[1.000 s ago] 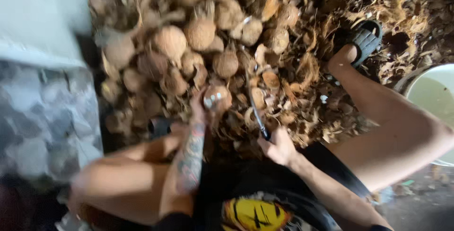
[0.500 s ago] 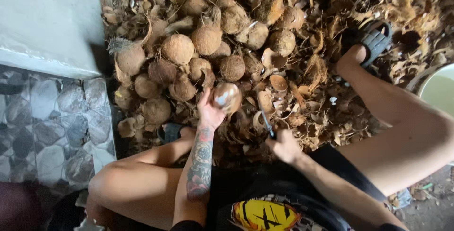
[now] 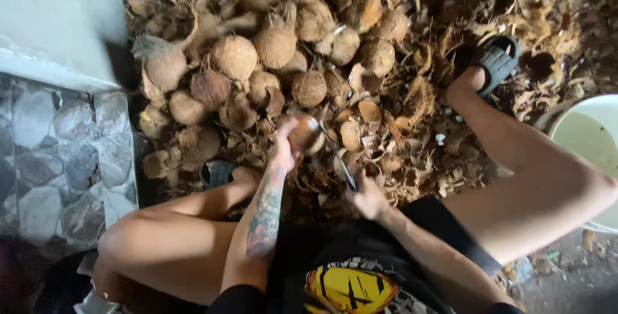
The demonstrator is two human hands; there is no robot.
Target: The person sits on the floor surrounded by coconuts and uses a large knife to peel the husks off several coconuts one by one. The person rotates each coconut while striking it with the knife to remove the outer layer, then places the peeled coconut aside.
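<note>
I sit with knees apart before a heap of coconuts. My left hand [image 3: 285, 148] grips a small brown husked coconut [image 3: 306, 135] held out in front of me. My right hand [image 3: 368, 197] holds a knife [image 3: 339, 159] by its handle, and the thin blade points up toward the coconut, its tip close to or touching the shell. Blur hides whether blade and shell meet.
A pile of husked coconuts [image 3: 257, 63] lies just beyond my hands, with husk scraps [image 3: 418, 101] spread to the right. A white bucket [image 3: 595, 140] stands at the right edge. A stone-patterned floor [image 3: 58, 159] and pale wall [image 3: 58, 18] are at left. Black sandals [image 3: 496, 60] are on my feet.
The view has shifted, so the pile sits lower in frame. My left hand has kept the coconut, and the knife blade has tilted closer to it.
</note>
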